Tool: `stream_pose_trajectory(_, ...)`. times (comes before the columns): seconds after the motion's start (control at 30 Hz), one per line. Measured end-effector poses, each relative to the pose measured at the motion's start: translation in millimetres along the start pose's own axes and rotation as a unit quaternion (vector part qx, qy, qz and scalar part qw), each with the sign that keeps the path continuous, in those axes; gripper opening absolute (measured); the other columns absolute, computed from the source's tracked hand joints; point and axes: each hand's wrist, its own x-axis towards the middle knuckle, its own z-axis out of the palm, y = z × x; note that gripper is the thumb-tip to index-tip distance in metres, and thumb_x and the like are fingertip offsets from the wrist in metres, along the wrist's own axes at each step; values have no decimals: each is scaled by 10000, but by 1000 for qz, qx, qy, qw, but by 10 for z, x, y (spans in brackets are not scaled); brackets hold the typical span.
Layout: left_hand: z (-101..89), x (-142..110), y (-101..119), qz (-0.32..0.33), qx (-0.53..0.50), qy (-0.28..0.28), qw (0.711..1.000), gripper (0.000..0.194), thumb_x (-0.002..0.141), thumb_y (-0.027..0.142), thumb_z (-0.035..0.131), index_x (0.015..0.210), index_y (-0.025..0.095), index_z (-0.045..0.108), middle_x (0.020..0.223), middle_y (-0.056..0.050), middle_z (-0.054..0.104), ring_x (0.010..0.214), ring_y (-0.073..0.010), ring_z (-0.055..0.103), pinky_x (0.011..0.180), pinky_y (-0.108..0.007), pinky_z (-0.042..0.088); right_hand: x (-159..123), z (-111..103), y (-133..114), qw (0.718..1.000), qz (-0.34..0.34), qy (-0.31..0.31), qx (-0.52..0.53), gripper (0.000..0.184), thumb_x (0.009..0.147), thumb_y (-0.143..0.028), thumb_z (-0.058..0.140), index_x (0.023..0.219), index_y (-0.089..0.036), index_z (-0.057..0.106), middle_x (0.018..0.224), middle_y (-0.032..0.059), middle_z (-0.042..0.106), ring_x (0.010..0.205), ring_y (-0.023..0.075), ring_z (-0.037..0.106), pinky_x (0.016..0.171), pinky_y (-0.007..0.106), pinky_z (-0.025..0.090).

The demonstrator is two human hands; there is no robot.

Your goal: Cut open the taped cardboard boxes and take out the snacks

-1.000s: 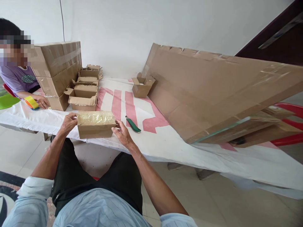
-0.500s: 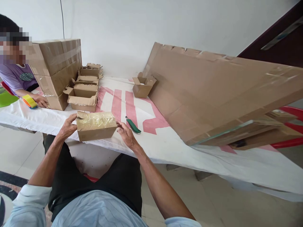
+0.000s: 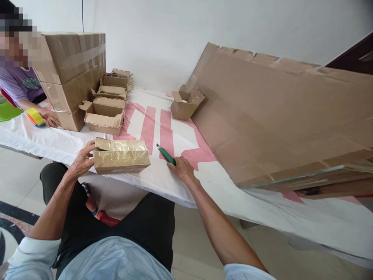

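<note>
The taped box (image 3: 121,157) sits at the near edge of the table (image 3: 211,186), seen in the head view, with shiny clear tape over its top and a dark gap at the left end of that top. At this box's left end is the left hand (image 3: 82,158), its fingers half curled and touching the cardboard; whether they grip it I cannot tell. To the right of the taped box, and apart from it, the right hand (image 3: 185,170) has its thumb and bent fingers at the handle end of a green knife (image 3: 165,154); how firmly they are closed on the handle I cannot tell. The knife's tip points away from the person, toward the upper left.

Beyond the taped box and slightly left stands a row of open boxes (image 3: 105,119), with a tall stack of boxes (image 3: 68,58) just left of that row. Well left of the taped box, another person (image 3: 17,83) rests a hand (image 3: 51,118) by the foot of the stack, near rolls of tape (image 3: 35,117). Beyond the taped box and to the right is a small open box (image 3: 183,110), beside a large cardboard sheet (image 3: 276,112).
</note>
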Motion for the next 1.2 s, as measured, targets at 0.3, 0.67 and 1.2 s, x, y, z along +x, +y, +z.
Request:
stream_pose_trajectory(0.3, -46, -25, 77, 10, 8, -41, 999, 442, 955, 556, 888, 1335, 334, 916, 1639, -112, 710, 1579, -419, 605, 1142, -506, 671, -125, -127, -177, 891, 48, 88, 443, 286, 1033, -512, 671, 899, -272, 591, 890, 47, 691, 889, 259, 685, 814, 395, 629)
stream_pose_trajectory(0.67, -25, 86, 93, 28, -32, -6, 999, 456, 944, 647, 891, 1213, 281, 933, 1550, -124, 775, 1580, -391, 617, 1400, -577, 474, -714, 159, -1504, 713, -90, 102, 688, 678, 885, -950, 722, 982, -297, 569, 849, -35, 630, 724, 168, 616, 608, 294, 578)
stream_pose_trajectory(1.2, -43, -191, 0, 52, -20, -30, 998, 563, 937, 700, 931, 1359, 329, 895, 1732, -137, 612, 1668, -400, 534, 1284, -503, 605, -943, -331, -1264, 846, -201, 177, 462, 471, 1062, -726, 545, 1146, -278, 666, 925, 28, 695, 874, 263, 637, 819, 397, 565)
